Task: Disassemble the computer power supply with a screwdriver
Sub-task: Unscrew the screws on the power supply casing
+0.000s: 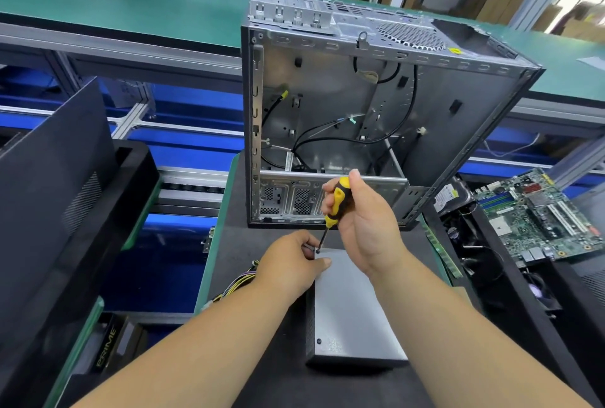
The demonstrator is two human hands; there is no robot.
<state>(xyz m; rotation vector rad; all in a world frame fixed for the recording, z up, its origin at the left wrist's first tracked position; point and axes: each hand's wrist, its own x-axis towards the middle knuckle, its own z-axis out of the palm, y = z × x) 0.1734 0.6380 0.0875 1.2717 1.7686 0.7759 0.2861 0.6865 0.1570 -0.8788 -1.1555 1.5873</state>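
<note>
Power supply: grey metal box (353, 306) lying flat on the dark surface (235, 244), near its front edge and centred between the forearms; one screw (319, 341) visible at its near left corner.
Cable bundle: yellow and black wires (237, 283) leave the box on its left side.
Right hand: (360, 214) fingers curled round the yellow-and-black handle of the screwdriver (335, 208).
Screwdriver: tilted, tip down at the far left corner of the box top.
Left hand: (291, 263) fingers pinching the far left corner of the box, thumb pressed on its top, just beside the tip.
Computer case: open metal chassis (376, 106) standing at the far edge of the surface, loose black cables inside.
Motherboard: green board (537, 214) well off to the right, in a black tray.
</note>
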